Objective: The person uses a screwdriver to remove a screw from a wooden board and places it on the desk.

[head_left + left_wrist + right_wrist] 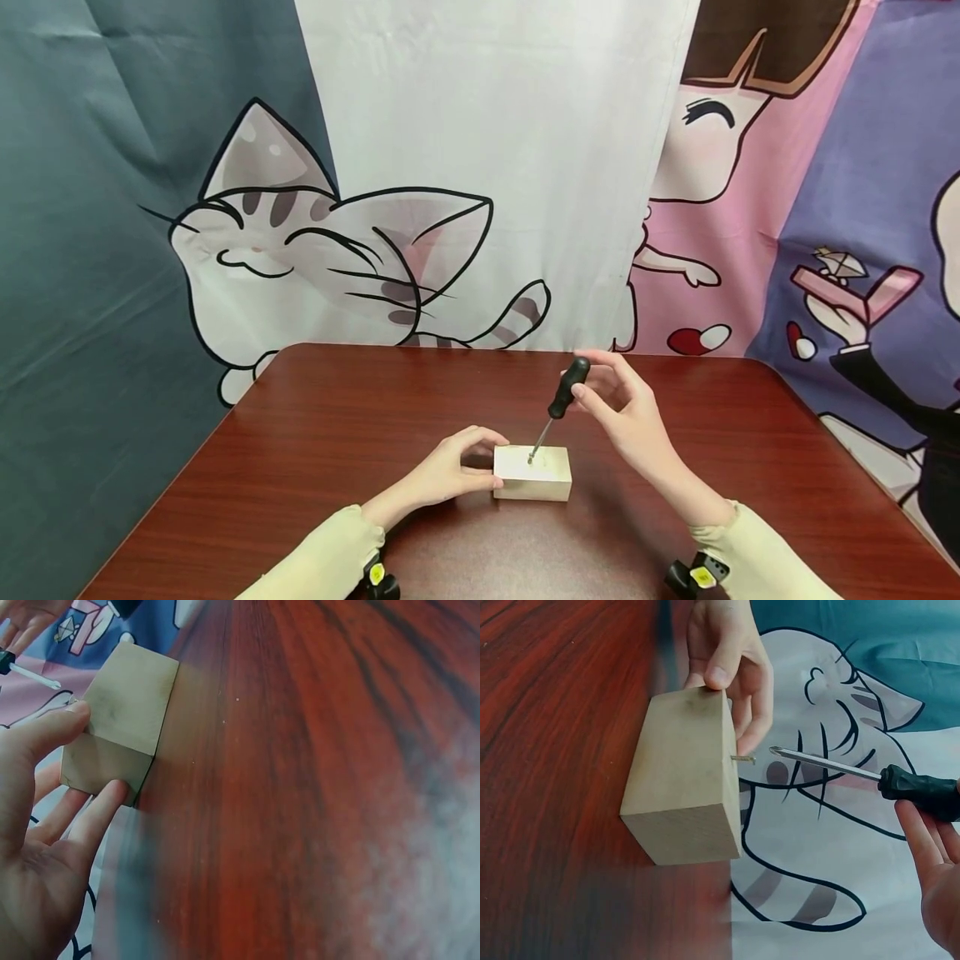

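Note:
A pale wooden block lies on the table, and my left hand grips its left end between thumb and fingers. From the block's top face a screw sticks up, seen clearly in the right wrist view. My right hand holds a screwdriver by its black handle, with the shaft slanting down toward the block. In the right wrist view the cross-shaped tip stands a short gap away from the screw head. The left wrist view shows the block with the left thumb at its upper edge.
The reddish-brown wooden table has rounded far corners. Behind it hangs a cloth backdrop printed with a cartoon cat and figures. Each wrist wears a small black camera with a yellow mark.

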Available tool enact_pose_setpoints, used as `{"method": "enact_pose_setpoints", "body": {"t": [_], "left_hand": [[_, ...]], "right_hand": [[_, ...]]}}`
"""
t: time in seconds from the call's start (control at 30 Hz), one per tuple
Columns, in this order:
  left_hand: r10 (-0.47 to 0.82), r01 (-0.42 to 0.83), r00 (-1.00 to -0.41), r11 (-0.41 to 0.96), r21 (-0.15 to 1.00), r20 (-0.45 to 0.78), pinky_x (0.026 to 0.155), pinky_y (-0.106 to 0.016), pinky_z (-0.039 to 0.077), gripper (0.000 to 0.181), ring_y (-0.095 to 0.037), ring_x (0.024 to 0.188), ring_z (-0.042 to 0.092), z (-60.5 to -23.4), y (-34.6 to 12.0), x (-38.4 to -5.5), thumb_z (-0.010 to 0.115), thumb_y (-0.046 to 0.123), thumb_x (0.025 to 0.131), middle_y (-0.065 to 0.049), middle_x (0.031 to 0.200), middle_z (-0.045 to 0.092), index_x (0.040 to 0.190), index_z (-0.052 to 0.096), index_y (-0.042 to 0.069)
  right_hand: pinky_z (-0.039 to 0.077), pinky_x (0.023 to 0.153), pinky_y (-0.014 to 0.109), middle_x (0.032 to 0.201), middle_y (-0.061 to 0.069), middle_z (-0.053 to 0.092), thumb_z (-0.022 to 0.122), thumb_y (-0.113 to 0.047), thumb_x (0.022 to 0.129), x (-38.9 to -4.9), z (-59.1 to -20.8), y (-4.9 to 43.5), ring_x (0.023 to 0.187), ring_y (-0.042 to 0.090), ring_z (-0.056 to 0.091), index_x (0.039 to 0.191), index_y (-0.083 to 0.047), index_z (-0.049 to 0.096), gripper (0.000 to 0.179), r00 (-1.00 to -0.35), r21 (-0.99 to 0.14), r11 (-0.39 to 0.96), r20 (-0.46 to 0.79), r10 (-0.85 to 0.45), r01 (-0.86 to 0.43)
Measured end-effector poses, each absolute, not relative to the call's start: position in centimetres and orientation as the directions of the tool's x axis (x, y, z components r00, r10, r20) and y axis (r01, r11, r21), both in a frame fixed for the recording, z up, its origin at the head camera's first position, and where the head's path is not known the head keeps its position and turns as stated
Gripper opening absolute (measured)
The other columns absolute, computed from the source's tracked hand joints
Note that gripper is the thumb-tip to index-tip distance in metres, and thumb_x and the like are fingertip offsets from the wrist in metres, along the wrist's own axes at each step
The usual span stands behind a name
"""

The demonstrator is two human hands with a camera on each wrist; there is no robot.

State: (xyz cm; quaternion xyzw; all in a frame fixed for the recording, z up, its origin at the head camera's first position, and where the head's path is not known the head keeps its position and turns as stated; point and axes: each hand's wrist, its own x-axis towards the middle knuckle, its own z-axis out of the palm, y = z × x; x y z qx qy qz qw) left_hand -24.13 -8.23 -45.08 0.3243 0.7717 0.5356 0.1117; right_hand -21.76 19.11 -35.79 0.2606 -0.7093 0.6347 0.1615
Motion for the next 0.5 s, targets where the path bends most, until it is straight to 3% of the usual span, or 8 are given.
{"method": "enact_pose_setpoints", "body": {"t": [0.13, 0.5], "left_hand": [[0.624, 0.396, -0.761, 0.225, 0.890, 0.181, 0.086, -0.023, 0.056, 0.047, -0.024, 0.115, 0.063, -45.01, -8.27, -24.21, 0.081, 0.015, 0.082, -0.010, 0.122, 0.058, 0.125, 0.060, 0.015], [0.630, 0.402, -0.757, 0.239, 0.884, 0.174, 0.086, -0.022, 0.056, 0.048, -0.024, 0.115, 0.062, -45.05, -8.36, -24.32, 0.081, 0.019, 0.083, -0.011, 0.123, 0.057, 0.126, 0.061, 0.016]], "right_hand": [[0.060, 0.076, 0.034, 0.109, 0.004, 0.073, 0.063, 0.005, 0.092, -21.86, -36.27, 18.91, 0.091, 0.011, 0.072, 0.132, -0.001, 0.052, 0.043, -0.804, -0.811, 0.048, 0.567, -0.178, -0.582], [0.060, 0.077, 0.031, 0.112, -0.007, 0.071, 0.062, 0.000, 0.095, -21.82, -36.38, 18.52, 0.088, 0.011, 0.072, 0.134, -0.006, 0.054, 0.040, -0.819, -0.812, 0.128, 0.550, -0.161, -0.570]]}}
